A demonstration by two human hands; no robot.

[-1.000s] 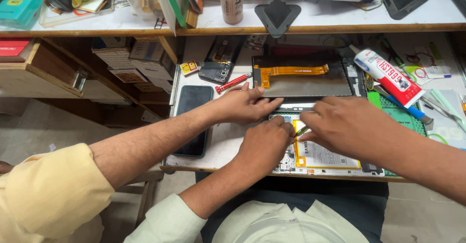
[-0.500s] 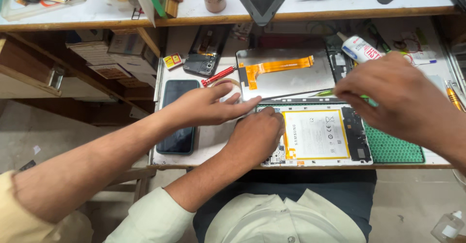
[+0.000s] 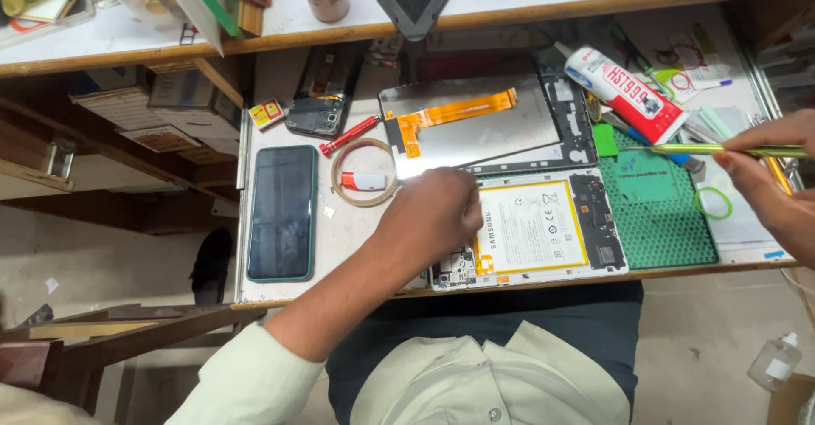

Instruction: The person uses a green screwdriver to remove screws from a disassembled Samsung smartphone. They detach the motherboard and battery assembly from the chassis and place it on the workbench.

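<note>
My left hand lies knuckles-up on the left end of an opened tablet and holds it down; a white battery and circuit boards show inside. My right hand is out at the right edge, pinching a thin yellow-green tool that points left over the green mat. Just behind the tablet lies its detached screen panel, with an orange flex cable across it.
Left of my hand are a tape ring, a red screwdriver, a dark phone and an opened phone back. A white-and-red glue tube and a green band sit at the right. A shelf edge runs along the back.
Another person's arm, which reached in from the left, has withdrawn from the table. My right hand has left the tablet, moved right and now holds the thin green tool.
</note>
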